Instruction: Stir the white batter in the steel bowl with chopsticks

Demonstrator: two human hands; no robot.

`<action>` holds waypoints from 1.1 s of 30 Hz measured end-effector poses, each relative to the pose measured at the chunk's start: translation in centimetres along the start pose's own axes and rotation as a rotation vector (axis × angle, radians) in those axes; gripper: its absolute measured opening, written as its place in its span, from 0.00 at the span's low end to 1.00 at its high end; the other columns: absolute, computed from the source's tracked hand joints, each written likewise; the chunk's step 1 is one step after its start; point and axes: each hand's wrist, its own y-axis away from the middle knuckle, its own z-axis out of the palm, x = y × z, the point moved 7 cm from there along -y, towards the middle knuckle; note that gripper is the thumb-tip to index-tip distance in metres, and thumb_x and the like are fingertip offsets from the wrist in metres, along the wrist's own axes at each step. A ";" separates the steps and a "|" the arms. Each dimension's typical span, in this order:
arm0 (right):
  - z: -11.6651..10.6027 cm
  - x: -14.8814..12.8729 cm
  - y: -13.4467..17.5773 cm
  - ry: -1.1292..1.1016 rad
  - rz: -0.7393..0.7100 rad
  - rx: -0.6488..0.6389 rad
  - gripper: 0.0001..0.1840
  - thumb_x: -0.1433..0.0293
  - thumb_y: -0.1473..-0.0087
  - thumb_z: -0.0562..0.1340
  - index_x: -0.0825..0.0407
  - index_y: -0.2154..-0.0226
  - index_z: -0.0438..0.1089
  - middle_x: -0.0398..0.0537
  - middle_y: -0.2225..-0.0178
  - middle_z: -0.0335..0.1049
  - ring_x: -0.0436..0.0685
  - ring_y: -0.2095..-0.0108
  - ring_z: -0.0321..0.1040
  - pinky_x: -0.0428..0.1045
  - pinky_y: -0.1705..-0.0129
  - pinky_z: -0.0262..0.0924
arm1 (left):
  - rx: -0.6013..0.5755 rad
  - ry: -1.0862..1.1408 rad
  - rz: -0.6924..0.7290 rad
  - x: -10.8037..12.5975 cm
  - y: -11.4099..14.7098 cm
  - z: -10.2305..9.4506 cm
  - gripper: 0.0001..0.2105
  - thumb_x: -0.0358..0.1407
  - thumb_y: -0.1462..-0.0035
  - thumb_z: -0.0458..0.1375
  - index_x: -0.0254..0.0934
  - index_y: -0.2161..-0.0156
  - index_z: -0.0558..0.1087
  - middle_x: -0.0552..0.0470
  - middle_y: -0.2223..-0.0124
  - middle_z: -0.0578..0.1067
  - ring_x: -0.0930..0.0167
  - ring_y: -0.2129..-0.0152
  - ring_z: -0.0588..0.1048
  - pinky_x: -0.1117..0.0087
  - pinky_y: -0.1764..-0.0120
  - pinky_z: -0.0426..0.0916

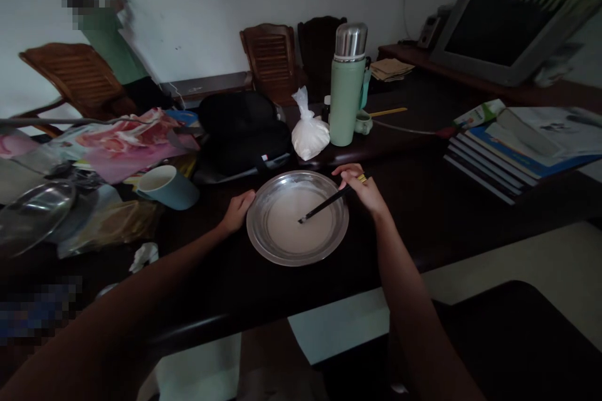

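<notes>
A shallow metal basin (297,261) stands on the dark table, partly filled with a pale, milky liquid (286,225). At its left rim my left hand (237,210) is closed on the edge, thumb on top. My right hand (362,188), beyond the right rim, grips black chopsticks (327,202) with gold bands near the upper end. They slant down to the left, tips in the liquid; whether there is one or two I cannot tell. Just behind the basin sits a knotted clear plastic bag (310,135) of white powder.
A green thermos (347,100) rises beside the bag. To the left are a black bag (244,131), a light blue mug (168,188), a glass lid (35,213) and crumpled plastic. Stacked books (527,150) lie at right. Across the room a person in green (110,44) stands near a chair.
</notes>
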 end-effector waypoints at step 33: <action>-0.8 -0.1 0.1 0.038 -0.003 0.020 0.24 0.51 0.41 0.59 0.46 0.80 0.74 0.48 0.58 0.77 0.63 0.48 0.65 0.61 0.40 0.55 | 0.002 -0.001 -0.008 -0.6 -0.1 0.1 0.23 0.56 0.42 0.48 0.40 0.78 0.57 0.57 0.77 0.57 0.72 0.77 0.58 0.70 0.72 0.57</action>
